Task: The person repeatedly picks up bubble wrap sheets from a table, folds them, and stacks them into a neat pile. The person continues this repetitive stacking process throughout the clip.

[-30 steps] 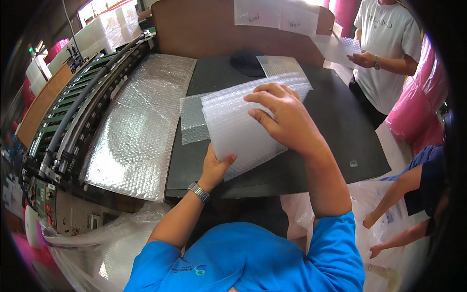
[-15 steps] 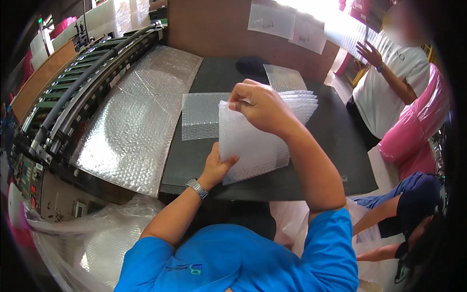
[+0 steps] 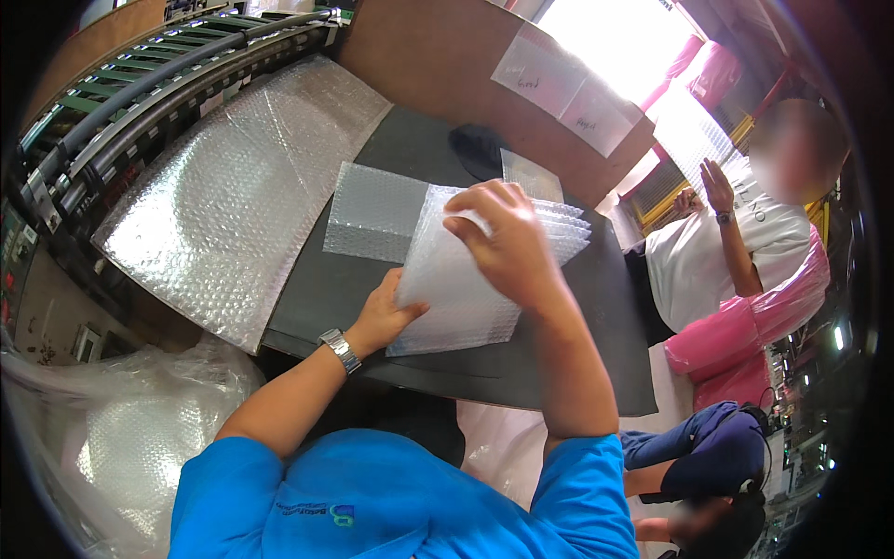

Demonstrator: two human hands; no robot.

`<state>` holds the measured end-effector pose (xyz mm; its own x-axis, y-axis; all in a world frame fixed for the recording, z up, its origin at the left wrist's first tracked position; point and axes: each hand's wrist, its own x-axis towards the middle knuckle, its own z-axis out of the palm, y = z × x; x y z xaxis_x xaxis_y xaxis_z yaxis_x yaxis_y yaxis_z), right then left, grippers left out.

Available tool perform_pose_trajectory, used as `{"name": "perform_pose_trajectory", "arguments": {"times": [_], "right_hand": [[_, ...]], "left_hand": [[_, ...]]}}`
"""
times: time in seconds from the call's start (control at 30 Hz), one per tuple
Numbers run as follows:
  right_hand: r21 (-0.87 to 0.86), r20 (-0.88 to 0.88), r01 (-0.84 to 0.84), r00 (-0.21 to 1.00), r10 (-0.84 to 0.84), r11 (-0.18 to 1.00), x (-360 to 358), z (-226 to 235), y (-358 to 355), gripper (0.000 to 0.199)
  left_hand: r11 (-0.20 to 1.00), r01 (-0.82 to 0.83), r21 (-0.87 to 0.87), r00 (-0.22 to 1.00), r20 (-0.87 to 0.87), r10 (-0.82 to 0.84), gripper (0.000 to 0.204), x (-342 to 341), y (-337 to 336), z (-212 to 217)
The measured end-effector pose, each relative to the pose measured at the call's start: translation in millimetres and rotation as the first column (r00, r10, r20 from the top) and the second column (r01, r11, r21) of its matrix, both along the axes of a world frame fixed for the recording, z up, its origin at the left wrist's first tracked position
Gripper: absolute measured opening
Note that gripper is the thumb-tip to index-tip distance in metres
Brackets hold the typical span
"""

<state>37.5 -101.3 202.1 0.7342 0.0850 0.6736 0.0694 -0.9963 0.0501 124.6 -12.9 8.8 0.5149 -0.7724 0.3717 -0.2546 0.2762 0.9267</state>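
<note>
A stack of clear bubble wrap bags (image 3: pixel 456 293) is held tilted above the dark tabletop, its layers fanned out at the right. My left hand (image 3: pixel 384 315) grips the lower left edge, thumb in front and fingers behind. Over the upper part of the stack is my right hand (image 3: pixel 507 238), slightly blurred. Its fingers are curled and the thumb stands apart from them, with nothing visible between. Behind the stack, another bubble wrap piece (image 3: pixel 374 210) lies flat on the table.
A long bubble wrap sheet (image 3: pixel 233 186) covers the table's left side, beside a roller machine (image 3: pixel 140 102). Bubble wrap samples (image 3: pixel 540 70) hang on the brown board (image 3: pixel 410 56). A dark cloth item (image 3: pixel 475 151) lies at the back. Two people are at the right, one holding bubble wrap (image 3: pixel 694 140).
My right thumb and fingers have parted from their pinch at the stack's top edge. My left hand keeps its grip. The whole view has tilted and shifted.
</note>
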Motion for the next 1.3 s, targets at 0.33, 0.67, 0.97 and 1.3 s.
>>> {"name": "perform_pose_trajectory", "arguments": {"times": [0.33, 0.67, 0.97, 1.3], "right_hand": [[0.718, 0.466, -0.421, 0.882, 0.065, 0.554, -37, 32, -52, 0.023], [0.511, 0.198, -0.194, 0.975, 0.106, 0.837, -16, -26, -10, 0.006], [0.637, 0.642, -0.568, 0.765, 0.049, 0.522, -59, 18, -59, 0.019], [0.623, 0.68, -0.439, 0.713, -0.172, 0.647, -102, -38, -34, 0.019]], "left_hand": [[0.999, 0.035, 0.02, 0.998, -0.058, -0.034, 0.048, 0, 3, -1], [0.998, 0.035, -0.043, 0.998, -0.056, -0.037, 0.052, 0, -2, -11], [0.997, 0.077, 0.003, 0.993, -0.095, -0.077, 0.051, 2, 4, -3], [0.914, 0.092, -0.396, 0.472, -0.791, -0.39, 0.05, 8, 3, 27]]}}
